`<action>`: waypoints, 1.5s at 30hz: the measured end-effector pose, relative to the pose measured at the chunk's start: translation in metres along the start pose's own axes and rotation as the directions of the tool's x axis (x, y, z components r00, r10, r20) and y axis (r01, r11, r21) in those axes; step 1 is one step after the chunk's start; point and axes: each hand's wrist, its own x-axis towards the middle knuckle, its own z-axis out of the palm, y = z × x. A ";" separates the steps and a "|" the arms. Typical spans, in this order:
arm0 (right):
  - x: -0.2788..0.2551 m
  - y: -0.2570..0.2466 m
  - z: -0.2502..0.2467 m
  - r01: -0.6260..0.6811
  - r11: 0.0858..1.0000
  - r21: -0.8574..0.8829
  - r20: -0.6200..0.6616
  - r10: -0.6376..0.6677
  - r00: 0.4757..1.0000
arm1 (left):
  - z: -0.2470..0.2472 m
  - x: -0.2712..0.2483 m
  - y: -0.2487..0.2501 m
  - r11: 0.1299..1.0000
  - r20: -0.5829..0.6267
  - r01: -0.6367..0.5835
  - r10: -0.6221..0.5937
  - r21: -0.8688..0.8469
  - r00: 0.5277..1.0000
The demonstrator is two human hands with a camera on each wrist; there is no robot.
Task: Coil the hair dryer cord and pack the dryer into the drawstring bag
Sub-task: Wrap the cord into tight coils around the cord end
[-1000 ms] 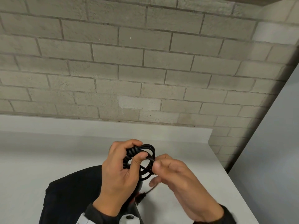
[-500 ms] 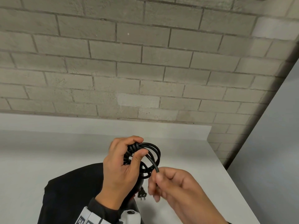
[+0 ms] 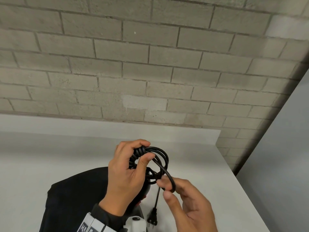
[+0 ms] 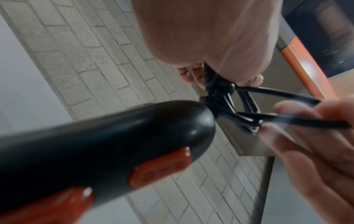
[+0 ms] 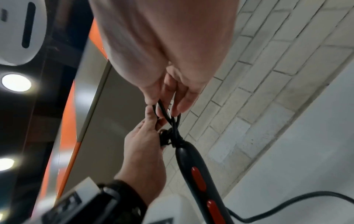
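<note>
My left hand (image 3: 133,166) grips the coiled black cord (image 3: 160,158) at its wrapped end, above the table. Below that hand hangs the black hair dryer handle (image 4: 107,136) with red buttons (image 4: 161,169), mostly hidden in the head view. My right hand (image 3: 168,188) pinches a loose strand of the cord next to the coil. The cord's free end hangs down from the right hand to the plug (image 3: 153,216). The black drawstring bag (image 3: 75,198) lies flat on the white table under my left forearm.
The white table (image 3: 50,156) ends at a grey brick wall (image 3: 133,64) behind and at an edge on the right (image 3: 240,190). A white camera unit sits on my left wrist (image 3: 93,226).
My right hand has drawn the loose strand down and to the right, away from the coil. The plug has dropped lower. The left hand keeps its grip on the coil.
</note>
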 end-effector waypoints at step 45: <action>-0.012 0.000 0.022 -0.065 0.953 -0.295 -0.128 0.028 0.991 | 0.008 -0.004 0.011 0.989 -0.104 0.042 -0.058 -0.143 0.993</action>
